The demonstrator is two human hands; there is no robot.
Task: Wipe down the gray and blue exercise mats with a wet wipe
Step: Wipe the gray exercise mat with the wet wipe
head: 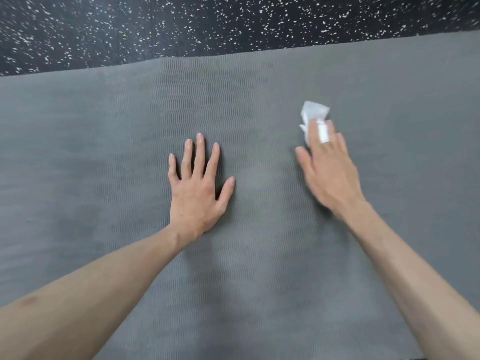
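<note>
one gray mat, one white wet wipe, two hands

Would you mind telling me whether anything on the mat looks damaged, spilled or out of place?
Nothing stands out. The gray mat lies flat with no visible tear or spill. The left hand rests flat on it, and the right hand, blurred, presses the wipe against it. The blue mat is not in view.

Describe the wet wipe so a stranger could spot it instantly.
Start from the gray mat that fills most of the view, below the speckled black floor. On its right side, the right hand presses on a crumpled wet wipe poking out beyond the fingertips. It is the only white thing on the mat.
</note>
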